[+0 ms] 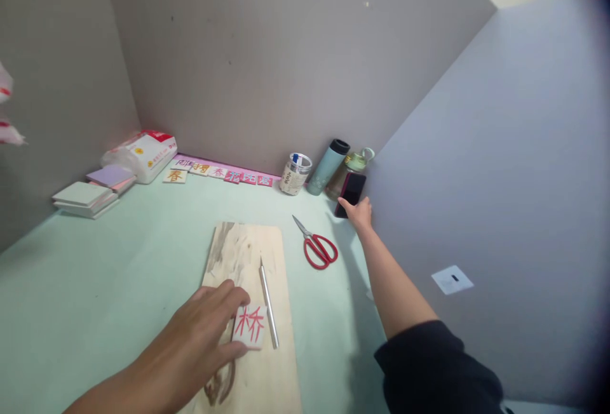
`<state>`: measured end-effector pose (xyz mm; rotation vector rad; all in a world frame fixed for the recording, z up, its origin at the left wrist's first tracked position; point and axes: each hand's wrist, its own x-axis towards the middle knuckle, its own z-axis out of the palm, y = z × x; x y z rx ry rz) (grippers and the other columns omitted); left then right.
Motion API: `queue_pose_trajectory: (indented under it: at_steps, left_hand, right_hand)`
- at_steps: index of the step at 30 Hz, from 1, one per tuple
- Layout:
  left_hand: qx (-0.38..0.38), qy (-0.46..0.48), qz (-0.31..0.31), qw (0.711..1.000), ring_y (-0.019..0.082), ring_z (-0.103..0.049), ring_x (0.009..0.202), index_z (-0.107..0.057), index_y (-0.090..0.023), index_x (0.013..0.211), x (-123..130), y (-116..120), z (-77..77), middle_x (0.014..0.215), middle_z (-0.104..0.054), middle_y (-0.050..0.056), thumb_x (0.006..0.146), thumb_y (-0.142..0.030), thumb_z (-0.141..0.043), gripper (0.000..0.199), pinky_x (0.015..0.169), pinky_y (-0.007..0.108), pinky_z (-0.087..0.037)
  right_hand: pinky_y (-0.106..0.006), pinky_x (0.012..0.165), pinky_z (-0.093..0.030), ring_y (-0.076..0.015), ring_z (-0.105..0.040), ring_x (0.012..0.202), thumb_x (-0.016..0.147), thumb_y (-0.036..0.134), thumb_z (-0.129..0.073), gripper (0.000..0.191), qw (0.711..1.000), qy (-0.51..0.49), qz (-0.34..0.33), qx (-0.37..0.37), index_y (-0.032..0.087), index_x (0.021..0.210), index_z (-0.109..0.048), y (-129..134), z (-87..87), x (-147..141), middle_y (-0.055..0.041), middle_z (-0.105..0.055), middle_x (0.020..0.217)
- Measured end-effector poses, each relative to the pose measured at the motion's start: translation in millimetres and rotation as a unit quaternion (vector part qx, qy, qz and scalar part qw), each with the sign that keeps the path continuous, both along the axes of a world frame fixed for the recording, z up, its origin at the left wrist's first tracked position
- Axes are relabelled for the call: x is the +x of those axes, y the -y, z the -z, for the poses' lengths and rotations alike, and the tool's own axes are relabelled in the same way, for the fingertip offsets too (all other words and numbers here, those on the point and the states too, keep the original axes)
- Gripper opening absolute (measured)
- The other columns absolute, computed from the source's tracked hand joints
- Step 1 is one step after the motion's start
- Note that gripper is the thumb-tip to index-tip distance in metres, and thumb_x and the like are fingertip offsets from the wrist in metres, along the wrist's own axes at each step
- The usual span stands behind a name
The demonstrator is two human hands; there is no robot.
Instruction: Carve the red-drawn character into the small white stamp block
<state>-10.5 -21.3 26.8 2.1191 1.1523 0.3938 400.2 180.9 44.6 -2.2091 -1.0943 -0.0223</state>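
Note:
My left hand (pixel 210 328) grips a small white tile (pixel 250 327) with a red character by its left edge, over the wooden board (pixel 248 236). Just right of the tile, a silver craft knife (pixel 269 306) lies on the board with its blade toward the back. My right hand (pixel 358 211) reaches to the back right and has its fingers on a dark phone (pixel 351 192), which stands tilted against a green bottle (pixel 355 161). Red-handled scissors (pixel 317 246) lie between the board and my right arm.
At the back stand a blue-green tumbler (pixel 328 169) and a tin (pixel 294 176). Lettered tiles (pixel 216 173) line the wall. Stacked blocks (pixel 86 198) and a tissue pack (pixel 150 153) sit at the left. A wall (pixel 476 179) rises beside my right arm.

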Motion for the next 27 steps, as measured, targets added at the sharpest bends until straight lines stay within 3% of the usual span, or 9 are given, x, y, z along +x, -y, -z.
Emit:
queue_pose_trajectory:
  at_steps: [6, 14, 20, 27]
  left_hand:
    - [-0.024, -0.029, 0.001, 0.999, 0.028, -0.054, 0.102, -0.058, -0.025, 0.11, 1.3, -1.6, -6.4, 0.108, -0.06, 0.005, 0.079, -0.016, -0.06, 0.032, 0.087, 0.039, -0.041]
    - [-0.024, -0.019, 0.001, 1.0, 0.026, -0.053, 0.098, -0.058, -0.026, 0.107, 1.7, -1.0, -5.6, 0.104, -0.06, 0.003, 0.079, -0.014, -0.059, 0.03, 0.083, 0.036, -0.04]
    - [-0.065, -0.032, 0.0, 0.997, 0.026, -0.051, 0.101, -0.058, -0.023, 0.108, 1.5, -1.6, -12.9, 0.107, -0.059, 0.004, 0.079, -0.018, -0.059, 0.03, 0.087, 0.036, -0.039]
    - [-0.056, -0.018, 0.002, 0.998, 0.026, -0.051, 0.1, -0.058, -0.024, 0.108, 1.7, -2.6, -9.8, 0.106, -0.059, 0.004, 0.079, -0.019, -0.058, 0.029, 0.086, 0.036, -0.039]
  right_hand:
    - [-0.049, 0.095, -0.052, -0.0268, -0.061, 0.115, 0.096, 0.035, -0.063, 0.039, 0.998, -0.043, 0.054, 0.006, 0.018, 0.131, -0.056, -28.0, 12.6, 2.2, -0.0109, -0.057, 0.133]
    - [-0.048, 0.094, -0.053, -0.0259, -0.062, 0.113, 0.097, 0.035, -0.062, 0.038, 0.996, -0.054, 0.06, 0.03, 0.018, 0.13, -0.057, -34.3, 20.4, 9.8, -0.0105, -0.059, 0.131]
    - [-0.052, 0.099, -0.05, -0.0285, -0.058, 0.119, 0.096, 0.035, -0.063, 0.042, 0.997, -0.039, 0.051, 0.049, 0.018, 0.133, -0.055, -17.9, 30.2, 17.5, -0.0113, -0.055, 0.137]
    - [-0.051, 0.097, -0.051, -0.0274, -0.06, 0.116, 0.096, 0.034, -0.063, 0.04, 0.997, -0.023, 0.007, 0.073, 0.018, 0.131, -0.056, 19.2, 55.7, 22.2, -0.0108, -0.057, 0.134]
